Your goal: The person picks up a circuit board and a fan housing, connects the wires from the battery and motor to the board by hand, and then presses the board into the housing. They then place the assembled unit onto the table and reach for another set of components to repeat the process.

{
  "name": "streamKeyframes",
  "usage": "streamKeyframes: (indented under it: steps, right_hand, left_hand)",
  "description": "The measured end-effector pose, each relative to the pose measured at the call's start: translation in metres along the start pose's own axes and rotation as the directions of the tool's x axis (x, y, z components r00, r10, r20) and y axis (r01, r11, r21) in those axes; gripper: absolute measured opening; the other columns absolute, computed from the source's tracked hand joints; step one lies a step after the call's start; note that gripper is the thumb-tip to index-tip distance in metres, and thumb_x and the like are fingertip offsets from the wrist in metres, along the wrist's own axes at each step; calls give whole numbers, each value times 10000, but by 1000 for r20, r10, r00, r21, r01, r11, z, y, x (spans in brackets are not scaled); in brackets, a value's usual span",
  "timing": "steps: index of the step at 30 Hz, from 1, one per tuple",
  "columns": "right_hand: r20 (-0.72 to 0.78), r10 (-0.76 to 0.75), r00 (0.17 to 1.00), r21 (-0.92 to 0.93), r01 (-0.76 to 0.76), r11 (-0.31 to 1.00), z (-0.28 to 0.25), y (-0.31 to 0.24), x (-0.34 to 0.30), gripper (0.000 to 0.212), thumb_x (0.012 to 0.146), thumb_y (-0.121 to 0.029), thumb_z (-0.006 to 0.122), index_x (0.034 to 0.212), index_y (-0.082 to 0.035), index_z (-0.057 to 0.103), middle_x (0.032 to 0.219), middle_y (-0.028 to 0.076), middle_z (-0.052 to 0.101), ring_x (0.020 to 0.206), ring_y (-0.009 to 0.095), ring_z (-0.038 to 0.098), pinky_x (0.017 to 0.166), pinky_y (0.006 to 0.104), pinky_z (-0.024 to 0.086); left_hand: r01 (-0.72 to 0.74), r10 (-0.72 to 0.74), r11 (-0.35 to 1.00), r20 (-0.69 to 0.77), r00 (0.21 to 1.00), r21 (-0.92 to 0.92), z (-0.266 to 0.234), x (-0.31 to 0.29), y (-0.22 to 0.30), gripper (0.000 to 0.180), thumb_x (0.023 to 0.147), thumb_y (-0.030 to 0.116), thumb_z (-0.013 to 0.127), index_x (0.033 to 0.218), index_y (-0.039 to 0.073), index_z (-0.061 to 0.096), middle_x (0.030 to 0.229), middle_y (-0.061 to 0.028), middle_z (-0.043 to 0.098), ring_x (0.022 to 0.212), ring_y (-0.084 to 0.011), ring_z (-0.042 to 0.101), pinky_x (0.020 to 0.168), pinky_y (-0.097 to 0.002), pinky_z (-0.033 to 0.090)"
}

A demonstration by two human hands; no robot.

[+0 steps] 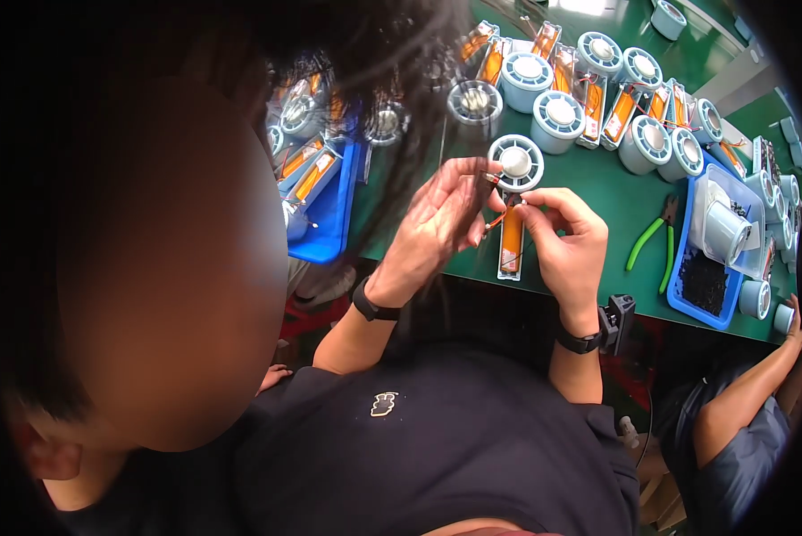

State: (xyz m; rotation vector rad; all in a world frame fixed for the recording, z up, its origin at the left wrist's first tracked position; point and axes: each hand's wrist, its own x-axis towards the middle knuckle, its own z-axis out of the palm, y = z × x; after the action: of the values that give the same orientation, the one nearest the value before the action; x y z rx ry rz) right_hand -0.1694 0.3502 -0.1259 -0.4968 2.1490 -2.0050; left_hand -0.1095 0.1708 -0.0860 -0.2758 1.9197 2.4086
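Green worktop (617, 198) is filling the background; clock directions are centring on the orange pack (511, 239), which is lying flat near the front edge, between both hands. Its long axis is running 12 to 6, with a pale-blue round housing (515, 163) sitting at 12, apparently touching.

Right hand (572, 246) is standing at 3, the nearer of the two; its thumb and forefinger are pinching narrowly at the pack's upper end, seemingly on thin wires (499, 220). Left hand (432, 214) is hovering toward 10, fingers curling loosely by the housing's lower rim; cannot tell whether they are gripping a lead.

Surroundings: green-handled pliers (655, 246) are lying open at 3; beyond them, a blue bin (697, 313) is holding black bits (703, 284). Similar housings (558, 119) are crowding 1.
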Motion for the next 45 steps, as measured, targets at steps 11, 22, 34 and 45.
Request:
streamKeyframes:
  steps: [11, 22, 34, 45]
  right_hand:
    - [32, 278, 960, 163, -279, 946, -14, -9, 5, 136, 968, -15, 696, 1094, 15, 656, 840, 19, 688, 693, 36, 593, 624, 180, 452]
    - [247, 183, 952, -27, -182, 983, -20, -9, -4, 130, 980, -65, 679, 1073, 9, 627, 717, -53, 551, 619, 6, 443, 557, 197, 324]
    - [147, 173, 974, -155, -150, 976, -15, -17, 2, 145, 991, -92, 684, 910, 23, 647, 709, -45, 578, 638, 21, 491, 550, 225, 363]
    - [67, 281, 957, 35, -284, 958, -21, -11, 0, 128, 1005, -96, 676, 998, 32, 686, 784, -1, 677, 673, 39, 607, 579, 214, 471]
  left_hand:
    - [36, -40, 997, -57, 998, -71, -7, -2, -1, 348, 1112, 203, 448, 1409, 32, 512, 1065, -77, 620, 667, -71, 515, 564, -211, 394]
    - [5, -4, 1000, -34, 999, 21, -5, 0, -5, 328, 1106, 165, 470, 1402, 30, 517, 1042, -36, 567, 639, -47, 432, 568, -203, 358]
    - [3, -3, 1000, -3, 1000, 31, -5, -1, -7, 339, 1113, 194, 461, 1397, 21, 524, 1042, -39, 583, 645, -51, 444, 570, -203, 360]
    - [-3, 3, 999, 0, 1000, 50, -6, -2, -6, 362, 1121, 218, 439, 1409, 13, 517, 1025, -40, 595, 657, -55, 459, 573, -202, 360]
